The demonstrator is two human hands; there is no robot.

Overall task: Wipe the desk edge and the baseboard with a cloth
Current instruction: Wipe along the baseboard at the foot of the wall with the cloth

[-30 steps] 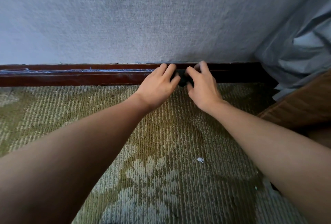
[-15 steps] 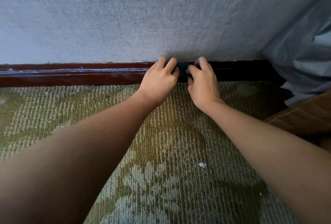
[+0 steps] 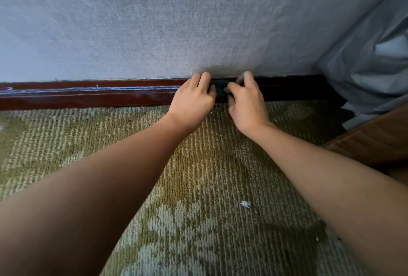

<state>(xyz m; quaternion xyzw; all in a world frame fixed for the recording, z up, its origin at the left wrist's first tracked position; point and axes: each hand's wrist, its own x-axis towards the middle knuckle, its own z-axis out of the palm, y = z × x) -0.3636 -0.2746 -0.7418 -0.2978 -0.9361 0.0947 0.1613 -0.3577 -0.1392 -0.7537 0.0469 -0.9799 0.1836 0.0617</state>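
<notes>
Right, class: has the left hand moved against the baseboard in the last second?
Yes, slightly upward. Fingertips of the left hand now reach past the top edge of the baseboard onto the wall; earlier they stopped level with it.

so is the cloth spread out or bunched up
Bunched: the cloth is a small dark wad between left hand and right hand at the baseboard.
</notes>
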